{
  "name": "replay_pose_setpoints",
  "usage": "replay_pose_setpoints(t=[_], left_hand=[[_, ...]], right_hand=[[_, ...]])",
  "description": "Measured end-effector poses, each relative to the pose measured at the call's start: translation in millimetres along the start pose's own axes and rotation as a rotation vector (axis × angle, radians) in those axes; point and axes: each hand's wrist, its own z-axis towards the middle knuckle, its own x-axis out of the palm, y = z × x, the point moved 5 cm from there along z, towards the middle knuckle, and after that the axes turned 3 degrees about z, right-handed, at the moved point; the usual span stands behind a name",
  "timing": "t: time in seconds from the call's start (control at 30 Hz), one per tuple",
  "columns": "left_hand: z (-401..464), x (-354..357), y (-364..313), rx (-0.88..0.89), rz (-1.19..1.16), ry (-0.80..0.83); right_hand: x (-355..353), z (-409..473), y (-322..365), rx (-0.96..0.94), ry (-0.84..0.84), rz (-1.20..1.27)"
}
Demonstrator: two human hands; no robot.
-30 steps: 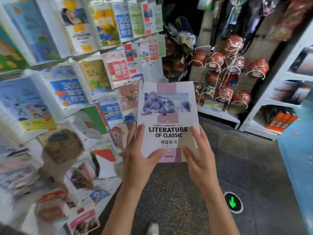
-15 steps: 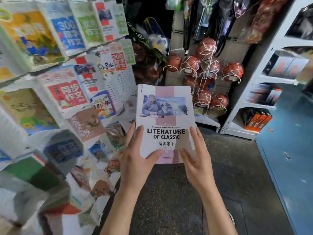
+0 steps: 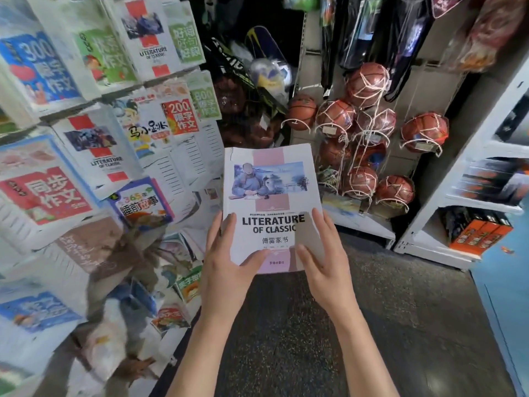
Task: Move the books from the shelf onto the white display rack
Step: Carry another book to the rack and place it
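I hold a white and pink book titled "Literature of Classic" upright in front of me, cover facing me. My left hand grips its lower left edge, thumb across the cover and fingers behind. My right hand grips the lower right edge the same way. To the left stands the white display rack, its tiers packed with colourful books; two more copies of the same title sit on it.
Netted basketballs hang on a rack straight ahead. A white shelf unit at the right holds orange boxes. Dark speckled floor runs between them, with a blue surface at far right.
The view has swung right along the rack, so its books slide left in the picture. The book stays held in both hands, in the same grip.
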Motion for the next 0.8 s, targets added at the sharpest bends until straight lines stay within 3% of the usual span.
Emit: replay_pose_setpoints(t=[0.3,0.8], left_hand=[[77,69,18,-0.134,0.034,-0.121],[230,100,150,-0.247,-0.001,-0.252]], right_hand=[[-5,119,-59,-0.031,0.159,0.086],[120,308,-138,0.059,0.400,0.140]])
